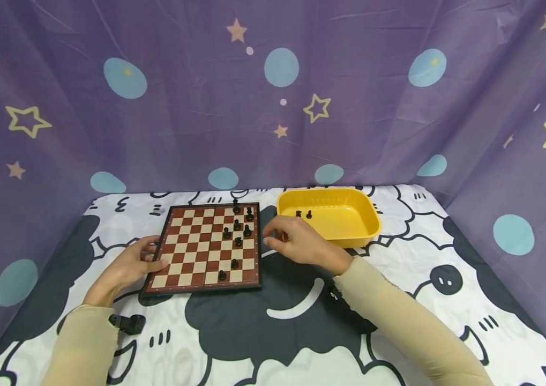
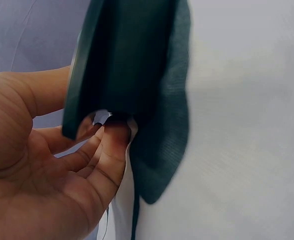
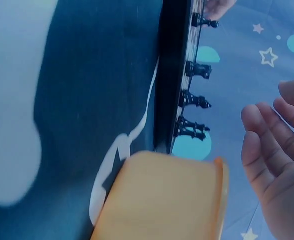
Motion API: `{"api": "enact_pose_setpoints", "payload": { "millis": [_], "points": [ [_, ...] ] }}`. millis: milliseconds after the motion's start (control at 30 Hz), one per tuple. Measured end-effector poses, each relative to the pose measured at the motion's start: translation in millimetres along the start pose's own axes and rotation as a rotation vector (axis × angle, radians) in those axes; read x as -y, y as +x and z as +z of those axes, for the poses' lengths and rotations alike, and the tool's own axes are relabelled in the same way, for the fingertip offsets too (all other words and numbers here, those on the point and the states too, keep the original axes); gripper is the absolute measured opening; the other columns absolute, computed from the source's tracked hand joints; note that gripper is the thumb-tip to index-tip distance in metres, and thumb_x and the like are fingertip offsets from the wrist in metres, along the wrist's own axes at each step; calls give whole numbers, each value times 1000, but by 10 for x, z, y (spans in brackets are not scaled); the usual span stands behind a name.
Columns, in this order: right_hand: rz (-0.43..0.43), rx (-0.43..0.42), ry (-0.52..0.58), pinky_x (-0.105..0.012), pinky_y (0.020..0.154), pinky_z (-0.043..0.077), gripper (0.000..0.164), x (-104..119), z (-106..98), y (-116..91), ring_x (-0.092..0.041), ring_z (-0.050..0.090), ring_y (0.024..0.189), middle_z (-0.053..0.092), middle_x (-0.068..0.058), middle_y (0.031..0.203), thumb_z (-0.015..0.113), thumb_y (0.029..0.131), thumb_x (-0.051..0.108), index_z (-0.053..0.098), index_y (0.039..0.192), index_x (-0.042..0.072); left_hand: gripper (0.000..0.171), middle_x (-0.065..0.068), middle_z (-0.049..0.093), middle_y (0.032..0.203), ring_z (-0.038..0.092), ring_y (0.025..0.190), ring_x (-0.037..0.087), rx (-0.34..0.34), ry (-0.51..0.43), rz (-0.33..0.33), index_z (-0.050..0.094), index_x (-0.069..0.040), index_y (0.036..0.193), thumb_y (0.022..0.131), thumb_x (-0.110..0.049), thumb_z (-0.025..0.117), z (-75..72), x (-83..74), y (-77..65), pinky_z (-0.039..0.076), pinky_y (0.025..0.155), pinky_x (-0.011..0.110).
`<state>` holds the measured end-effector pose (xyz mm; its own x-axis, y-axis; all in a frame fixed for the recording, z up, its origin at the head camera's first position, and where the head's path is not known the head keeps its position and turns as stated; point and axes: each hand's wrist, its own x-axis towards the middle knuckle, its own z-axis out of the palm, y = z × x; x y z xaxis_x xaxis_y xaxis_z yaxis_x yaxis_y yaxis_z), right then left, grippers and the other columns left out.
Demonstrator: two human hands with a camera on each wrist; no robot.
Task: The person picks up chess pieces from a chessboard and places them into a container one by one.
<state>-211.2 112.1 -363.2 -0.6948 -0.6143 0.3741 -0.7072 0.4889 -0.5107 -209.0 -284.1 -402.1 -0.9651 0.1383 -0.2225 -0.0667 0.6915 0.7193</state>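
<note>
A red-and-cream chessboard [image 1: 188, 247] lies on the cloth with several black chess pieces [image 1: 247, 231] standing on its right half. My left hand [image 1: 128, 268] grips the board's left edge, thumb over the top and fingers beneath; the left wrist view shows the hand [image 2: 52, 155] around the board's dark edge [image 2: 122, 60]. Between the board and a yellow tray [image 1: 369, 236] hovers my right hand [image 1: 299, 241], fingers loosely bent. In the right wrist view nothing shows between the fingers of that hand [image 3: 282, 170]. Two small black chess pieces [image 1: 308, 214] are inside the tray.
A black-and-white patterned cloth [image 1: 297, 338] covers the table. Behind it hangs a purple curtain [image 1: 195, 123] with stars and blue spots. A black device [image 1: 129, 324] sits at the left wrist. The tray's near left corner is partly behind the right hand.
</note>
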Motion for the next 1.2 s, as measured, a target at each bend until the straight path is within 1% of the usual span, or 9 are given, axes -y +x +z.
{"api": "enact_pose_setpoints", "payload": {
  "millis": [133,267,367,567,700,800,967,1067,1200],
  "points": [
    [-6,25,-5,-24,61,45,16,33,74,32,-6,50,66,61,6,89,66,91,21,67,105,13,90,29,37,132,46,107,38,-2,-3,-3,17,5,149,85,-24,73,3,10,14,42,84,49],
    [-12,58,-5,-23,64,46,19,55,144,66,-5,52,72,64,5,100,65,92,22,68,107,11,90,29,37,132,46,107,37,-6,-2,-5,18,4,149,85,-25,73,11,15,23,42,85,50],
    [-13,88,-6,-22,67,46,19,70,190,90,-4,54,76,64,5,106,65,92,22,68,107,11,90,29,37,132,45,107,37,-6,-4,-4,18,4,149,85,-26,73,13,13,22,41,85,50],
    [1,146,-12,-23,70,46,23,95,270,139,-9,57,81,64,5,104,65,92,23,66,111,11,90,28,38,132,47,107,37,-2,-14,0,17,4,149,85,-25,73,10,9,19,42,84,48],
    [-7,192,-1,-24,74,46,21,110,313,189,-11,58,85,64,2,104,66,91,20,65,111,11,90,29,37,132,46,107,38,-2,-1,-4,18,4,149,85,-26,73,8,9,14,41,85,51],
    [-5,219,17,-25,76,47,23,117,338,228,-9,58,87,64,1,107,67,90,18,65,112,10,90,30,37,132,45,108,38,-4,6,-7,18,4,149,85,-27,73,8,8,12,41,86,53],
    [21,265,59,-23,76,47,26,116,396,291,-6,58,85,63,2,110,68,90,22,63,114,13,90,29,38,132,46,108,38,-8,4,-5,18,4,149,85,-26,73,9,6,17,41,85,51],
    [22,285,94,-23,77,47,24,113,440,318,-5,58,82,63,3,108,68,90,21,63,113,13,90,29,37,132,45,108,38,-6,1,-8,18,3,149,85,-26,73,13,7,17,41,86,53],
    [10,292,130,-22,76,48,23,98,504,342,-7,59,82,62,2,103,69,89,18,64,110,11,90,29,37,133,46,108,38,-3,-4,-11,17,3,150,85,-26,73,15,7,17,41,86,53]
  ]
}}
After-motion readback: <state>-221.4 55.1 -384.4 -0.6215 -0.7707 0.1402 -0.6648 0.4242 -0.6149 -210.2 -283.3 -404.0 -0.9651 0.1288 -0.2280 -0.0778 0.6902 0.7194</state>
